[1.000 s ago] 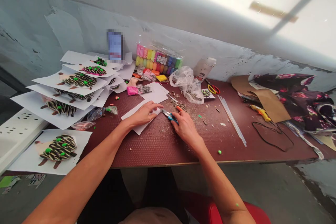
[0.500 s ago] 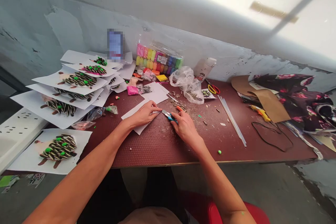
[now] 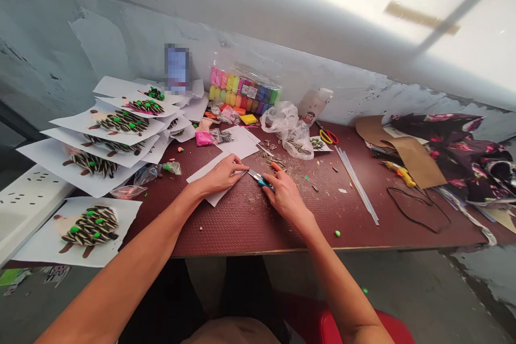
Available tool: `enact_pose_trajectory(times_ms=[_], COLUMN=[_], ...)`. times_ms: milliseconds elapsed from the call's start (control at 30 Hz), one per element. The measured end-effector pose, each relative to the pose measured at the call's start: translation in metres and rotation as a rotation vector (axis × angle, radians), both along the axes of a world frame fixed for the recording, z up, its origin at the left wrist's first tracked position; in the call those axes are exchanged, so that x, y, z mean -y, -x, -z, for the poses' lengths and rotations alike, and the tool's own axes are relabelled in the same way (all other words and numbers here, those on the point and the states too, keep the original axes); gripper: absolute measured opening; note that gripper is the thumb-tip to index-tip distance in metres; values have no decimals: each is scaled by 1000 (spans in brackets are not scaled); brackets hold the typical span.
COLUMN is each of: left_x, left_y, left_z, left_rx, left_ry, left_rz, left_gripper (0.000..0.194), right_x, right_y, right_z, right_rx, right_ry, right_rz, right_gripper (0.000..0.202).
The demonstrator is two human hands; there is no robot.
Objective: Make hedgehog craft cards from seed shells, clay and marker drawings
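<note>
1. The dark red table (image 3: 363, 226) has a dimpled top and a pale front edge, and it is scattered with seeds, scraps and small bits of clay.
2. A stack of white sheets bearing seed-and-clay hedgehog figures (image 3: 116, 123) fills the table's left end; one more such sheet (image 3: 80, 231) lies alone at the near-left corner.
3. A white sheet of paper (image 3: 213, 174), plain and unmarked, lies flat near the table's middle, one corner pointing toward the person.
4. The left hand (image 3: 221, 174) rests palm down on that paper, fingers together and stretched flat, pressing it to the table without gripping it.
5. The right hand (image 3: 284, 193) is closed around a small utility knife (image 3: 260, 178) just to the right of the paper.
6. The knife has a blue-green handle and a short grey blade. The blade points left toward the left hand's fingertips and meets the paper's right edge.
7. A clear pack of coloured clay blocks (image 3: 244, 91) stands against the wall. It carries a small label, too small to read.
8. A white bottle (image 3: 314, 105) beside a crumpled plastic bag (image 3: 286, 129) has a printed picture; no lettering is legible.
</note>
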State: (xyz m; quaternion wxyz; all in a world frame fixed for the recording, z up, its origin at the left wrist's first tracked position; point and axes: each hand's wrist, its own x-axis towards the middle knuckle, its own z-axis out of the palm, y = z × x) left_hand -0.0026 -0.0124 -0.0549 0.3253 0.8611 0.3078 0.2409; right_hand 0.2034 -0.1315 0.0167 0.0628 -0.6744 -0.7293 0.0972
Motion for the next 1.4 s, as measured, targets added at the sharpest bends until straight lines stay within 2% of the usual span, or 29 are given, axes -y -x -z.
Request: enact_pose_trajectory(times_ms=[1067,1400], left_x=[1,-7], left_y=[0,-2], left_z=[-3,5], left_rx=[6,1], left_ry=[12,45], left_rz=[4,2], left_gripper=[38,44], right_x=[2,0], right_y=[3,3], right_z=[-2,1], right_rx=[-11,-18], right_ry=[25,10], right_rz=[-23,-42], right_gripper=[25,23])
